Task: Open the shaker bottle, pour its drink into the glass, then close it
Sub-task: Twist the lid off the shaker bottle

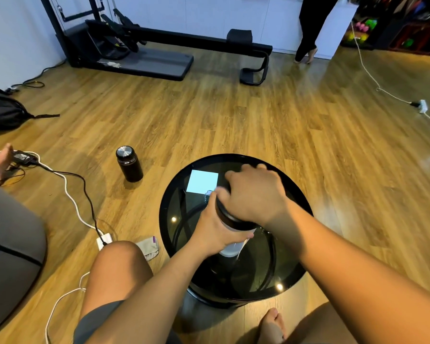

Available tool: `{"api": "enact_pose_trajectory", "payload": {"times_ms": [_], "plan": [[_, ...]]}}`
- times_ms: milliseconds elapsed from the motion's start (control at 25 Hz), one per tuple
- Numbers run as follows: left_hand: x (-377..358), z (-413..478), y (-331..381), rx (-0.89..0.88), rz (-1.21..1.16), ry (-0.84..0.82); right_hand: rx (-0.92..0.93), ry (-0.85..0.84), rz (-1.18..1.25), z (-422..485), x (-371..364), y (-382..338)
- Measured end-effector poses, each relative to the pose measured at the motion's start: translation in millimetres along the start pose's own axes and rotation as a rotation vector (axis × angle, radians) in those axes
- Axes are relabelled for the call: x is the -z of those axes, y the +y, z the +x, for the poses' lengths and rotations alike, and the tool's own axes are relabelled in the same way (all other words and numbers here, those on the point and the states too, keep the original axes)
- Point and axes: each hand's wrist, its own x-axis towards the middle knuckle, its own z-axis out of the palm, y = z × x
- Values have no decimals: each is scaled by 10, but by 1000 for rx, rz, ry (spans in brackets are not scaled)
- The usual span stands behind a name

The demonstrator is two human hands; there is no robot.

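Glass-topped round table [176, 184] supports the shaker bottle [230, 249]. Left hand [215, 232] grips its body; right hand [255, 194] clasps the black lid [227, 216]. Glass [208, 194] appears partly hidden behind both hands.

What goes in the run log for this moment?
left hand: holds clear shaker bottle | right hand: grips black lid | round glass table

black flask [129, 164] (floor), treadmill [144, 59], backpack [3, 112]

Glossy glass table [293, 189], prob. plastic shaker bottle [230, 249]
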Motion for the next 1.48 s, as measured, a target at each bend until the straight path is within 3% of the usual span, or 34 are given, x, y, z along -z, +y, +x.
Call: {"api": "enact_pose_trajectory", "payload": {"times_ms": [120,200,240,320,400,480,560,640,720,760,840,920,1080,1160,1200,1280,1360,1400,1480], "plan": [[-23,-13,-1,-13,60,-59,295,9,340,-121,34,-109],[-21,-20,16,-33,51,-31,342,25,719,-117,127,-71],[-12,-16,4,-28,20,-19,332,101,764,-90,141,-36],[10,-13,-13,6,-11,-11,217,189,470,-6,113,68],[16,-17,4,20,3,-15,68,90,184,16,52,124],[0,-22,62,-24,38,-23,126,16,254,-13,-2,46],[-25,-60,169,-52,120,-44,338,-24,455,-106,-16,-105],[-35,-57,160,-58,103,-37,449,21,670,-188,19,-137],[-6,-58,118,-34,39,-14,343,259,706,-110,46,-19],[14,-59,87,-3,10,-19,235,302,605,-43,45,63],[19,-31,58,23,-32,-24,32,127,302,58,12,193],[10,-17,43,1,-6,-15,38,-56,267,87,-41,171],[-14,-45,46,-53,-10,-8,347,-49,704,-53,35,-36],[-13,-28,26,-58,-10,-1,365,68,881,-63,104,18],[-12,-13,13,-41,-20,3,332,154,865,-38,114,78],[-8,3,-15,-3,-44,13,186,217,566,43,85,214],[-6,7,-29,-1,-32,1,-3,46,242,84,40,261],[-12,15,-23,-7,-18,-8,-11,-19,202,86,-4,236],[-22,8,-5,-39,13,-33,167,-43,251,39,-56,87]]}}
